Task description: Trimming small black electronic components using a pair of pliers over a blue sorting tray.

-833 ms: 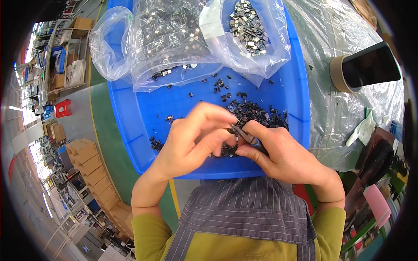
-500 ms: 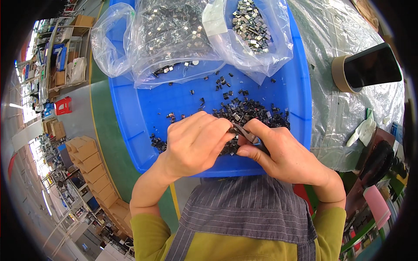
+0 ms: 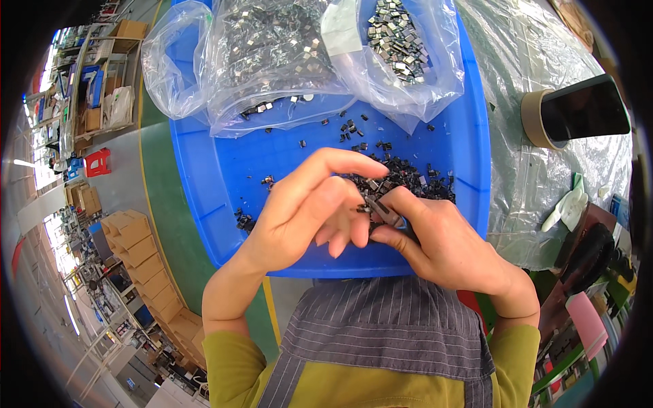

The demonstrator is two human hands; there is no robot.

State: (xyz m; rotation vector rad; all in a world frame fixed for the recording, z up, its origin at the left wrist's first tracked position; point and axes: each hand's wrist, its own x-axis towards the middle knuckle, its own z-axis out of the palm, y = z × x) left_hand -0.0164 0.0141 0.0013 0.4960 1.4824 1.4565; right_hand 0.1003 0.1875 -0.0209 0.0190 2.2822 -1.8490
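I see my left hand (image 3: 309,204) curled loosely over the near edge of the blue tray (image 3: 204,170), its fingertips pinching a small dark clip (image 3: 365,204) together with my right hand (image 3: 435,238). The right thumb and forefinger close on a thin dark tool (image 3: 389,215) that meets the clip just between both sets of fingertips. Just beyond the fingers lies a pile of small black parts (image 3: 401,178). Farther past them sit clear plastic bags (image 3: 306,54) of metal pieces. Well to the right of my fingers a phone (image 3: 586,109) rests on a tape roll (image 3: 532,119).
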